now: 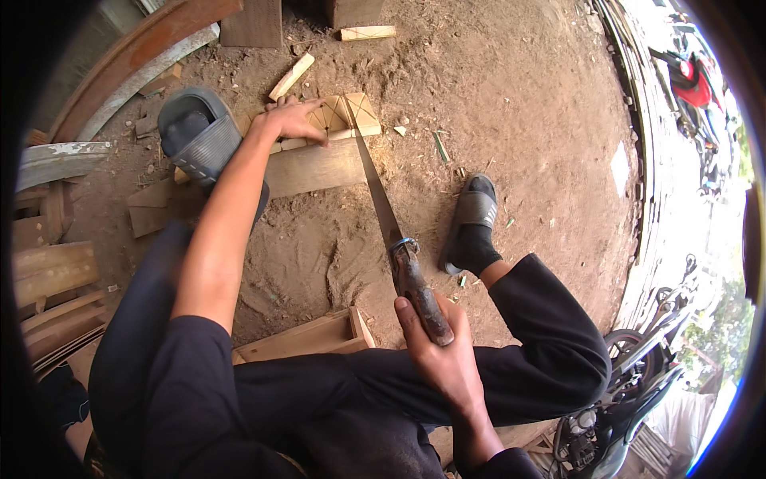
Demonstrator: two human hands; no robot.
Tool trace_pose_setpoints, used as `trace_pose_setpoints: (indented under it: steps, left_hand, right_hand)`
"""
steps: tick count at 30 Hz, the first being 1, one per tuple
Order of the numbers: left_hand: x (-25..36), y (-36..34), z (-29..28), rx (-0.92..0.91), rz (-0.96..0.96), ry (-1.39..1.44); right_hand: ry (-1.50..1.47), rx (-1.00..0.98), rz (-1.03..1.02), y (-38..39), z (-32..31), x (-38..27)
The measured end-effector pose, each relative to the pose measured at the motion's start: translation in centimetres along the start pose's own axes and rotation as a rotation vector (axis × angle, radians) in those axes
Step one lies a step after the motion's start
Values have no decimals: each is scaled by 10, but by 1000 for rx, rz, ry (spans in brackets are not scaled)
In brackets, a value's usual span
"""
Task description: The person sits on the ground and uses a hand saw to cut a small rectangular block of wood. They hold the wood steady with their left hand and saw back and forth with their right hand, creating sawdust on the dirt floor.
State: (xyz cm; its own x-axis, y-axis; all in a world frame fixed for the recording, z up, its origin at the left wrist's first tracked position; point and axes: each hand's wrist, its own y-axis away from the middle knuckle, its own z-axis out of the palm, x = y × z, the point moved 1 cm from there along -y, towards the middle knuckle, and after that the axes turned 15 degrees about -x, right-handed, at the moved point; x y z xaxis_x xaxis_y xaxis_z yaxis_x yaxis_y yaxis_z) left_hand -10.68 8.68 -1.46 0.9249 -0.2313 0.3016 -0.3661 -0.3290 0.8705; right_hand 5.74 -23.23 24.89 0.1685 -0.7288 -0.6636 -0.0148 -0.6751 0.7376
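Note:
My right hand (441,347) is wrapped round the dark, worn handle of a handsaw (381,191). The narrow blade points away from me, and its tip end meets the right part of a light wooden strip (365,114) marked with crossing pencil lines. Spread over this strip, left of the blade, is my left hand (291,120), fingers apart and thumb toward the near edge. The strip rests on a larger wooden block (315,169) on the ground. The hand hides part of the strip, and how deep the blade sits cannot be told.
Two short wood offcuts, one long (291,76) and one flat (368,33), lie beyond the strip. My sandalled feet stand either side of the block. An open wooden box (303,337) lies near my legs. Planks (56,275) are stacked left; a motorcycle (614,415) stands right.

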Motion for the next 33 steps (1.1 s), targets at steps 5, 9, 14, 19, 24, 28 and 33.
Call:
trace_pose_setpoints:
  steps: [5,9,14,19,24,28,33]
  left_hand:
    - [6,19,15,114,11,-54]
    - [13,29,31,228,35,-66]
    - [9,32,32,241,98,36]
    - [15,37,37,293,28,-32]
    - [13,27,42,371,-17,-40]
    - [12,28,40,356,6,-29]
    - [6,29,41,360,15,-31]
  right_hand:
    - [3,-9,-1,14,-2,10]
    - [-9,20,-71,24,3,25]
    - [-99,14,-79,26,6,32]
    - [-33,25,-96,34,11,38]
    - [-78,-6,-101,9,10,32]
    - [-54,4,-54,-4,3,32]
    - [-117,-26,-49,14,1,30]
